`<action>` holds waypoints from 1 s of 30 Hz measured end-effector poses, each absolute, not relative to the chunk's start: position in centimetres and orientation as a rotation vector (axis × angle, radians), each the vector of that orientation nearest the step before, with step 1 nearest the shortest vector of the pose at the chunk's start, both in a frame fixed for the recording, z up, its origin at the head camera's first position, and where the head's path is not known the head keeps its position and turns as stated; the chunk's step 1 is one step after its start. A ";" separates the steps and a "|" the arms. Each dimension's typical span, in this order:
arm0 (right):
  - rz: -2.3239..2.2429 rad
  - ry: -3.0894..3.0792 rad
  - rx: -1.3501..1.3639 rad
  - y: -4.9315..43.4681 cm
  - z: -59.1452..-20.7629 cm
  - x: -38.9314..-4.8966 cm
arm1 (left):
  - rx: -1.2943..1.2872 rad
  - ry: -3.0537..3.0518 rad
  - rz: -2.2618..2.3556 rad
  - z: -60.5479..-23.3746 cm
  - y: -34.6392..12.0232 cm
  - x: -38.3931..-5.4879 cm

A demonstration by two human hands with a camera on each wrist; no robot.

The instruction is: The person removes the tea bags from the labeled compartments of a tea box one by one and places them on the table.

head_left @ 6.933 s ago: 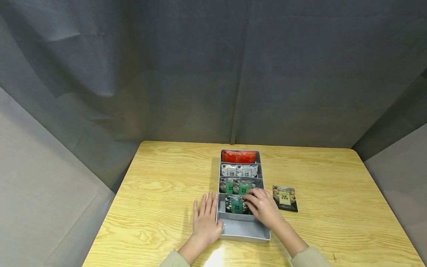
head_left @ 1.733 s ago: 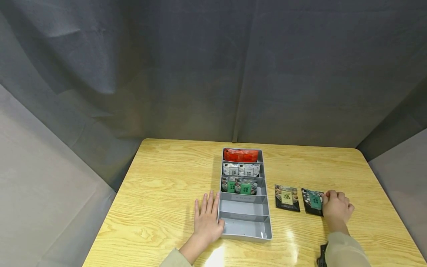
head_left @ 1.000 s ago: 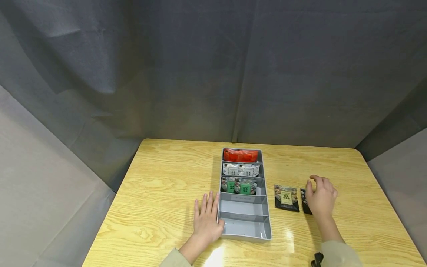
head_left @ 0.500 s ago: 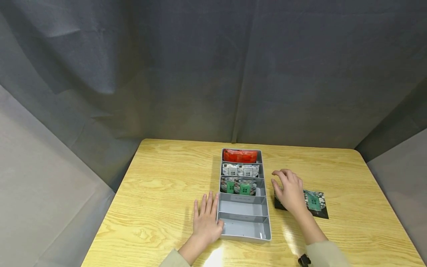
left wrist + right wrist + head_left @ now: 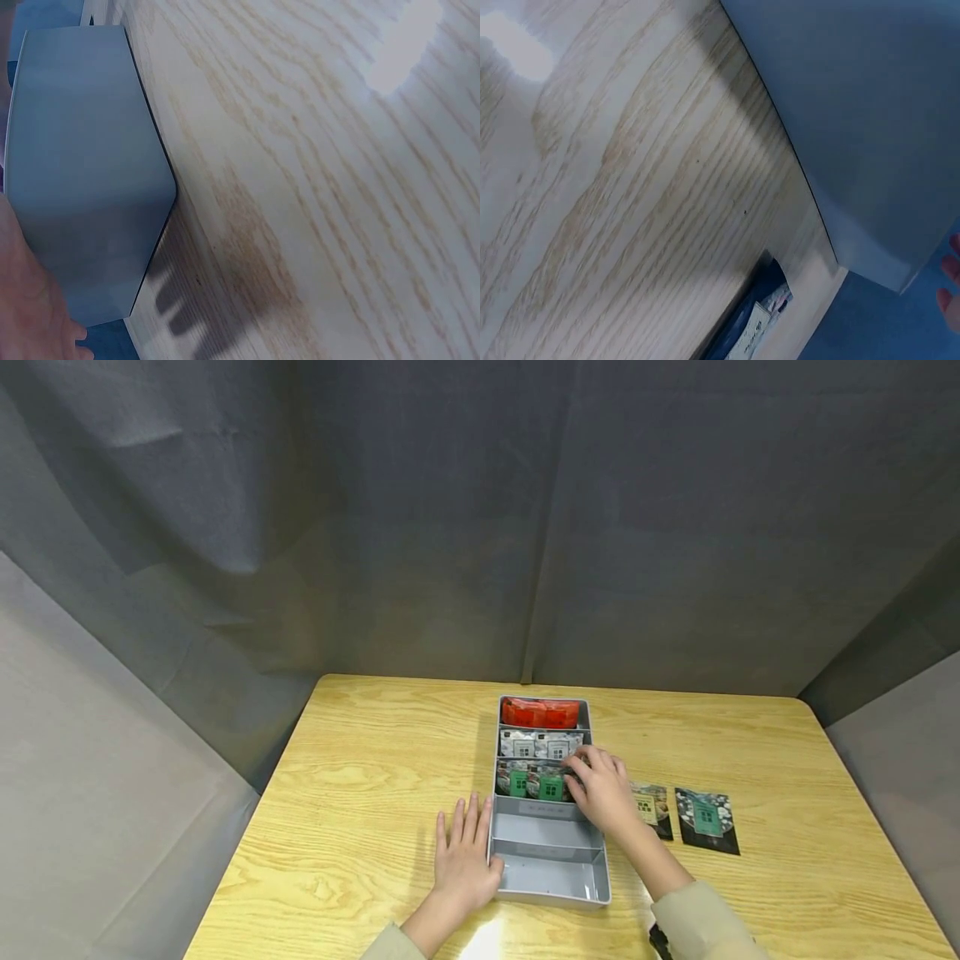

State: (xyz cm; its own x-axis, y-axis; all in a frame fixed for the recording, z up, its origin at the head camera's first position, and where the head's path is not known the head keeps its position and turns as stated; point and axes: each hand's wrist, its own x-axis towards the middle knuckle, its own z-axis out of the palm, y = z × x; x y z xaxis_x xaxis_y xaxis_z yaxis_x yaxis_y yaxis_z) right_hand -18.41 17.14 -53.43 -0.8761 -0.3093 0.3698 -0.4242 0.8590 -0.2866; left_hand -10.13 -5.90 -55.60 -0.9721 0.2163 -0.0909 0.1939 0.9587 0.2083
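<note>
Lower centre: brace the tray (image 5: 550, 878) with your left grip (image 5: 465, 862), spread; your right grip (image 5: 602, 792), pinch indiscernible, should lift the green packet (image 5: 551, 787) squarely

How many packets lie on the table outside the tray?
2: a yellow-labelled packet beside the tray, partly hidden by the right hand, and a green-labelled packet farther right.

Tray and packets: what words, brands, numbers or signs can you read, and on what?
None readable; all too small or blurred:
Red packets: faint marks.
White packets: label characters.
Green-label packets in tray: characters.
Loose green-label packet: characters.
Loose yellow-label packet: characters.
Tray dividers: faint print.
</note>
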 end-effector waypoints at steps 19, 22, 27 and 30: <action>0.423 -2.741 0.608 15.9 -54.6 -19.6 | 0.312 2.981 0.328 -55.5 -5.9 -10.1; 0.419 -2.719 0.618 15.7 -54.7 -19.6 | 0.315 2.985 0.325 -55.6 -5.9 -10.1; 0.421 -2.677 0.638 15.6 -54.6 -19.3 | 0.315 2.987 0.323 -55.6 -5.9 -10.1; 0.432 -2.649 0.666 15.6 -54.4 -19.1 | 0.308 2.987 0.326 -55.7 -5.9 -10.2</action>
State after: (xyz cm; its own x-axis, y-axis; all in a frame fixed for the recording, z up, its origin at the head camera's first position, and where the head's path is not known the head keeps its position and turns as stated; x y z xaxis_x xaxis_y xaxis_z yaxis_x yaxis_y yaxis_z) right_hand -19.07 15.56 -54.42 -0.8184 -0.3877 0.4242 -0.5024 0.8411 -0.2005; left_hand -10.15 -5.87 -55.67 -0.9719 0.2141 -0.0976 0.1879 0.9560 0.2253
